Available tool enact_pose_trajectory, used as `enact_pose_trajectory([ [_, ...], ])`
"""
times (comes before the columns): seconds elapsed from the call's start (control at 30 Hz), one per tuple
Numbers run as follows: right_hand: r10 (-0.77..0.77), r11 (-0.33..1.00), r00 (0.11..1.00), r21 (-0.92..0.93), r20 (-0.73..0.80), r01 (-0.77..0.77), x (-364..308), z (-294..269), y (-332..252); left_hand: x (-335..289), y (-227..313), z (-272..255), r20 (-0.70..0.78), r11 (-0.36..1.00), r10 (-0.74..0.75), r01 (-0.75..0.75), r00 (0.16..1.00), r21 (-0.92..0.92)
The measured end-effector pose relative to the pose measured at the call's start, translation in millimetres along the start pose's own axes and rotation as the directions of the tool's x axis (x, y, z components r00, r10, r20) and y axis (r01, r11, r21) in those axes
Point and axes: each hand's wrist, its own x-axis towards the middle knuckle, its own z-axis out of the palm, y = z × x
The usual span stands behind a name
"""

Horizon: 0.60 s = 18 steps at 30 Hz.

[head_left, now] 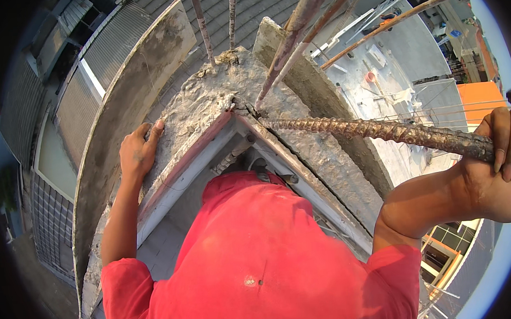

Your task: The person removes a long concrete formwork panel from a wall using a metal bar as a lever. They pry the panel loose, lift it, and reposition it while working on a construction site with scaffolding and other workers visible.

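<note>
My right hand (495, 164) is wrapped round the near end of a rusty ribbed reinforcing bar (369, 128), raised at the right. The bar's far end reaches the corner of a rough concrete ledge (200, 99). Resting at the left on that ledge, beside a tall weathered board (130, 79), is my left hand (138, 152), with thumb and fingers apart and nothing visible in it. A second board (321, 92) stands along the ledge's right side. Whether the bar's far end touches or enters the concrete, I cannot tell.
Several upright steel bars (202, 26) rise from the ledge's far corner, and slanting poles (304, 38) cross above it. Tiled and corrugated roofs (116, 28) lie far below on the left. A pale slab (383, 66) with an orange bucket (369, 77) lies below right.
</note>
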Motion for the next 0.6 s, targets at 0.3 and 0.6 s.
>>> enact_pose_trajectory([
  [0.3,-0.046,0.998,0.972,0.023,-0.232,0.052,-3.7,22.7,6.1,-7.0,-3.9,0.9,-0.087,0.993,0.01,-0.02,0.996,-0.117],
  [0.6,-0.051,0.992,0.977,0.105,-0.207,0.074,-23.0,-12.8,10.0,-9.3,-4.3,6.2,-0.152,0.999,0.015,-0.021,0.988,-0.04],
])
